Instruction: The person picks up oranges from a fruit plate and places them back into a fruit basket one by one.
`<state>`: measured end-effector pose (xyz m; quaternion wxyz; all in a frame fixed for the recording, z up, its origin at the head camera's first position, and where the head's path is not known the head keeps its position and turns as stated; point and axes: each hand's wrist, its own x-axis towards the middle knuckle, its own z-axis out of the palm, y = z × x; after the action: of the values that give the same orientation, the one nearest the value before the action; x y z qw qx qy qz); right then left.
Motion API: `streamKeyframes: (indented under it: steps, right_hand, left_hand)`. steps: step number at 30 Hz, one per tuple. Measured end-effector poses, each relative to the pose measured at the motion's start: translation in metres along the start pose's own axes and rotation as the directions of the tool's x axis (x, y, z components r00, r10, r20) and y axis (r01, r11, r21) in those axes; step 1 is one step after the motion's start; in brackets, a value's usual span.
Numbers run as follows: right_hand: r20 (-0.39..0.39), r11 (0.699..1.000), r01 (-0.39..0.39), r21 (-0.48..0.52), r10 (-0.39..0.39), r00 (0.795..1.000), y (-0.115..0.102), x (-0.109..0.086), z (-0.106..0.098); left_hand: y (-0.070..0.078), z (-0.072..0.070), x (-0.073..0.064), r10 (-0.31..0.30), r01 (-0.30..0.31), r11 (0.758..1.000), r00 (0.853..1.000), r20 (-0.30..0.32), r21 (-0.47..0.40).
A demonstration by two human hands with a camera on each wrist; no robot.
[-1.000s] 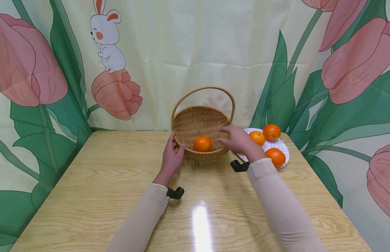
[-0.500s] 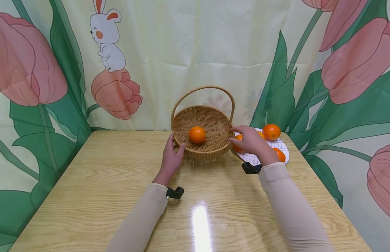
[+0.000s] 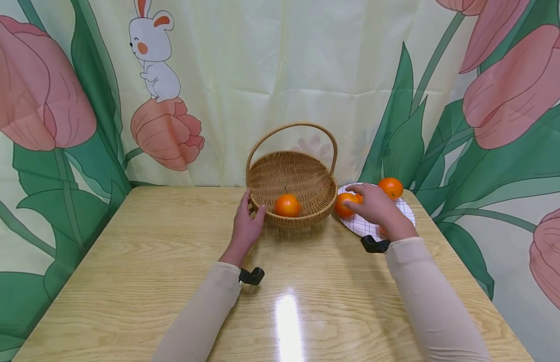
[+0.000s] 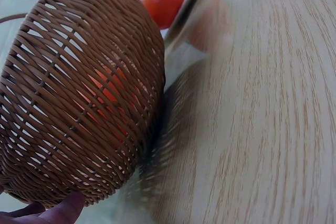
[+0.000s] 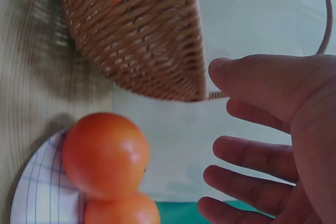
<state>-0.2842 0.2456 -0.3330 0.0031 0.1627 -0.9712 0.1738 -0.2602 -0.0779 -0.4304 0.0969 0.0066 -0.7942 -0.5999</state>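
A wicker basket [image 3: 302, 218] with a tall arched handle stands at the back of the table, its opening facing forward. One orange [image 3: 287, 205] lies inside it near the front rim, showing through the weave in the left wrist view. At the basket's left side my left hand [image 3: 247, 229] grips the rim, the thumb at the front. My right hand [image 3: 375, 203] hovers over the plate [image 3: 357, 227], holding nothing; its fingers are spread in the right wrist view. Several oranges lie on that plate, among them a near-left orange [image 5: 105, 156] and a back orange [image 3: 390, 188].
The wooden table [image 3: 180, 281] ends at the back against a curtain [image 3: 225, 60] printed with tulips and a rabbit. The white checked plate sits right beside the basket, near the table's back right corner.
My right hand has drawn back rightward from the basket to above the plate. Inside the basket the orange rolled left and back, then forward again toward the front rim. The left hand stays put.
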Motion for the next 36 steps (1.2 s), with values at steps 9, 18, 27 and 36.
streamKeyframes:
  steps: [9,18,27,36]
  right_hand:
    - [0.036,0.999,-0.051,0.018,0.05,0.998,0.016,-0.009,-0.003]
    - [0.028,0.997,-0.068,-0.04,0.069,0.997,0.032,-0.016,-0.003]
    - [0.029,0.994,-0.097,-0.049,0.098,0.995,0.047,-0.023,-0.001]
    - [0.042,0.989,-0.148,-0.03,0.149,0.988,0.064,-0.029,0.004]
  left_hand:
    - [-0.001,0.001,0.001,0.0,0.0,1.0,1.0,-0.004,-0.002]
    - [0.001,0.001,0.0,-0.014,0.014,1.0,1.0,-0.003,0.012]
    - [0.0,0.0,0.0,-0.014,0.014,1.0,1.0,0.002,0.011]
    - [0.001,0.0,-0.001,-0.004,0.004,1.0,1.0,0.003,0.008]
